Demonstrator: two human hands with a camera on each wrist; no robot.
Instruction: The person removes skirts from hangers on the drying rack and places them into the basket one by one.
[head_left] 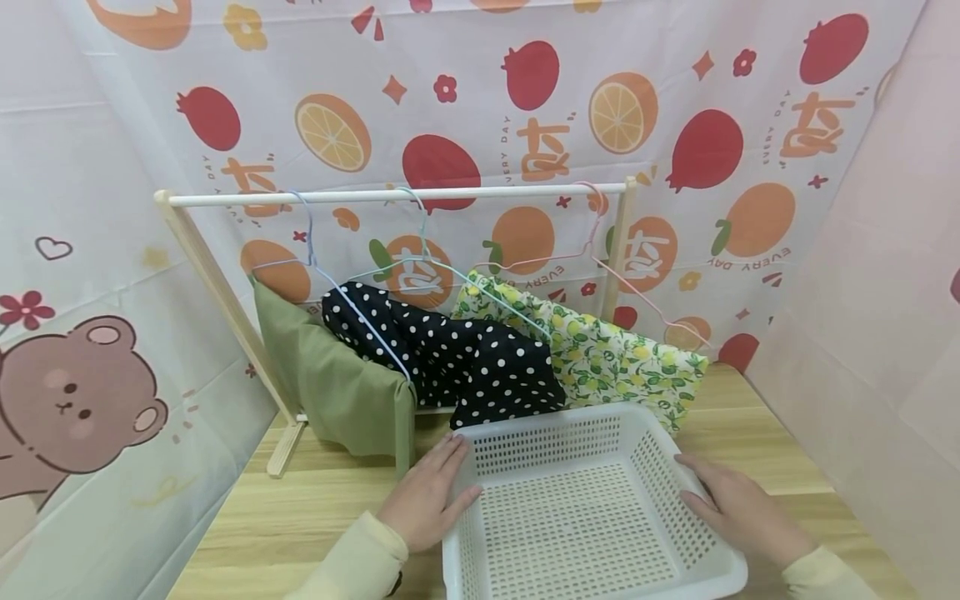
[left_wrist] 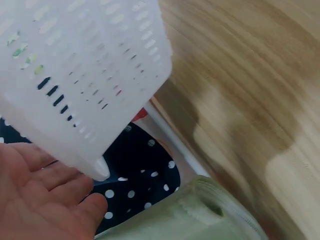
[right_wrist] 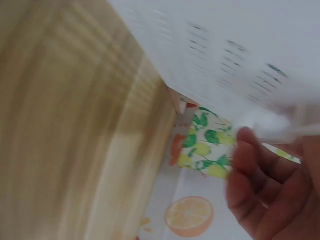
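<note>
Behind the table (head_left: 300, 533), a white backdrop (head_left: 480, 100) is hanging, displaying oranges (head_left: 333, 133), red fruit (head_left: 442, 171) and small flowers (head_left: 445, 88). At left, a pale panel (head_left: 45, 167) is showing a brown bear (head_left: 75, 400) beneath a heart outline (head_left: 54, 248); at right, a pinkish panel (head_left: 900, 333) is rising.

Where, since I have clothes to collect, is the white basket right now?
In the head view, the white basket is low, right of centre, between the left hand and right hand, just in front of the polka-dot cloth.

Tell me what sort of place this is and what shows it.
Probably a staged tabletop laundry corner indoors: there's a low clothes rack, a white basket, and a fruit-print sheet hung behind.
</note>
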